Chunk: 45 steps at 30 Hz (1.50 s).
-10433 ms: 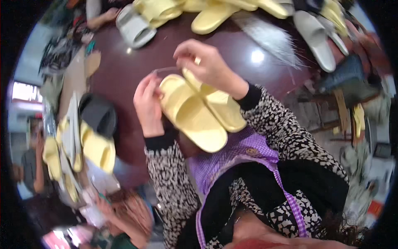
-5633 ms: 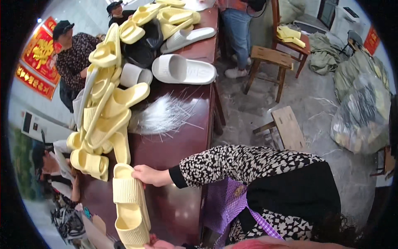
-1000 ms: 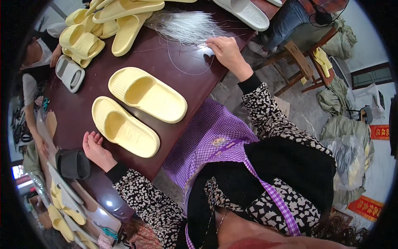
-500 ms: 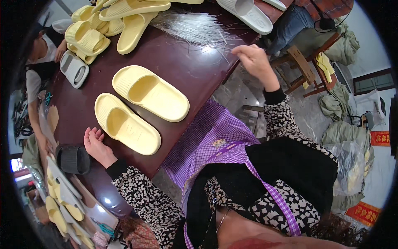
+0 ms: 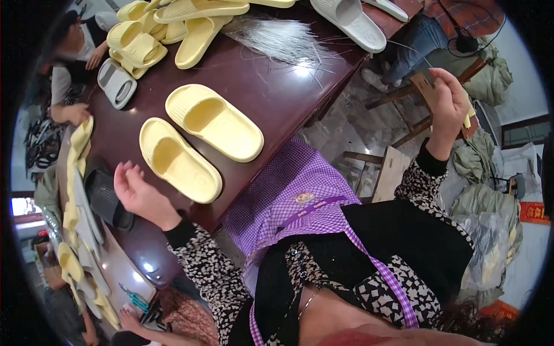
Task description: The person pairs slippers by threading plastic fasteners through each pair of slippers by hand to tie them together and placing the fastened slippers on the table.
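Observation:
Two pale yellow slide slippers lie side by side on the dark red table: the nearer slipper and the farther slipper. My left hand hovers beside the nearer one, its fingers loosely curled and apart, with nothing seen in them. Out past the table's right edge, my right hand is raised with thumb and fingers pinched on a thin, pale strand. A loose bundle of similar clear strands is spread at the far side of the table. A black slipper sits just left of my left hand.
Yellow slippers are heaped at the far left, near a grey slipper. Another grey slipper lies at the far right edge. Co-workers' hands show at left. Scissors rest lower left; a wooden stool stands at right.
My right hand has moved right and away from the strand bundle, carrying a strand. My left hand has turned slightly and stays by the nearer slipper. A co-worker's hand has appeared near the scissors.

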Available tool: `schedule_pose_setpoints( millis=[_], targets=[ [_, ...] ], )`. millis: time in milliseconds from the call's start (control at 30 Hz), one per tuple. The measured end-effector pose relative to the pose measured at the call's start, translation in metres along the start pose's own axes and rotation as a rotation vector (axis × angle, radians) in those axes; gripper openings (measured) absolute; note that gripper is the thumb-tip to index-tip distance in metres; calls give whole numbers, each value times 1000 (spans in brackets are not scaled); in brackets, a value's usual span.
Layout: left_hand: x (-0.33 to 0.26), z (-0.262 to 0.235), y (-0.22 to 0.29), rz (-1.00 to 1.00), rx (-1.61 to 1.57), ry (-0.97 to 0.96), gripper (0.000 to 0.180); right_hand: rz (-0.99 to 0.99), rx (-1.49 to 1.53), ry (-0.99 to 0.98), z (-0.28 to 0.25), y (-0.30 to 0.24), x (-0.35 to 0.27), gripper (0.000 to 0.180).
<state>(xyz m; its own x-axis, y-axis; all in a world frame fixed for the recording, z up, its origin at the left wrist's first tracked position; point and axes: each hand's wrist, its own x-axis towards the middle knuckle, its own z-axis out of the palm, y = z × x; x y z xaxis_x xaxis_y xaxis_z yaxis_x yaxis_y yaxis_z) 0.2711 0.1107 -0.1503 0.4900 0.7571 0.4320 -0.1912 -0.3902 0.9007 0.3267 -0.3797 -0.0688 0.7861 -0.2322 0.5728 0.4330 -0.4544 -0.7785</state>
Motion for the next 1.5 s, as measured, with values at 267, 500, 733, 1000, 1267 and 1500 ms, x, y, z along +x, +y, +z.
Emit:
schedule_pose_setpoints(
  millis=[267,500,733,1000,1267,1500],
  targets=[
    [-87,73,134,488,-281,-595,26,-213,-49,-229,18,-37,-14,19],
    [-118,71,125,588,-179,-879,37,-522,-52,-539,39,-66,-21,21],
    [-133,67,122,326,-433,-718,27,-683,12,-740,58,-83,-26,21],
    [-134,75,95,281,-498,-1057,11,-794,274,-720,29,-87,-1,20],
    [-129,25,100,469,-207,-708,13,-280,15,-493,31,-64,-15,19],
    [-154,-45,92,742,247,-476,16,-698,-23,-786,123,-26,-19,13]
  ],
)
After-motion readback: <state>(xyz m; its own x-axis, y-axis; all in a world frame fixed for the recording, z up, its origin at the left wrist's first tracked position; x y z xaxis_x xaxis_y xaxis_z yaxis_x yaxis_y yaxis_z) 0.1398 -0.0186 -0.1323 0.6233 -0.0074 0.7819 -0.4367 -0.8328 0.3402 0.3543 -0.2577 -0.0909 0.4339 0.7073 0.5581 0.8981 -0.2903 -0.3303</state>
